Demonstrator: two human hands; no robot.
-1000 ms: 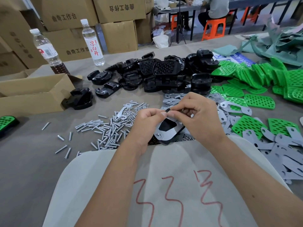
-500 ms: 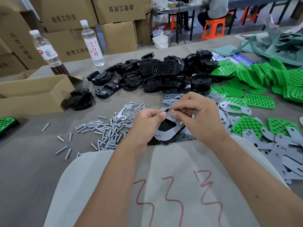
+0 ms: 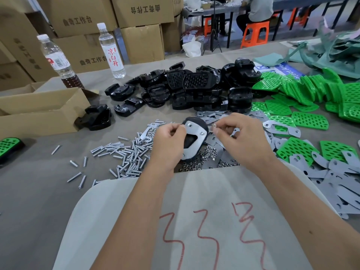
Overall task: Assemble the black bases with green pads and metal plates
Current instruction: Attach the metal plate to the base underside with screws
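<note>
My left hand (image 3: 169, 141) grips a black base (image 3: 192, 137) with a metal plate on its upper face, held above the table centre. My right hand (image 3: 239, 139) sits just right of it and pinches a small silver nut (image 3: 214, 126) between thumb and fingertip, a little apart from the plate. A heap of black bases (image 3: 187, 88) lies behind. Green pads (image 3: 309, 94) spread at the right. Loose metal plates (image 3: 335, 172) cover the right front. Screws (image 3: 124, 152) lie scattered left of my hands, with nuts (image 3: 202, 160) below the held base.
An open cardboard box (image 3: 39, 112) stands at the left, with two water bottles (image 3: 112, 51) behind it. A finished green-topped piece (image 3: 8, 147) lies at the far left edge. Stacked cartons fill the back. A seated person on an orange stool (image 3: 255, 34) is far behind.
My right hand has drawn away to the right from the plate, holding a nut. The base in my left hand has tilted up, so its plate face shows more fully.
</note>
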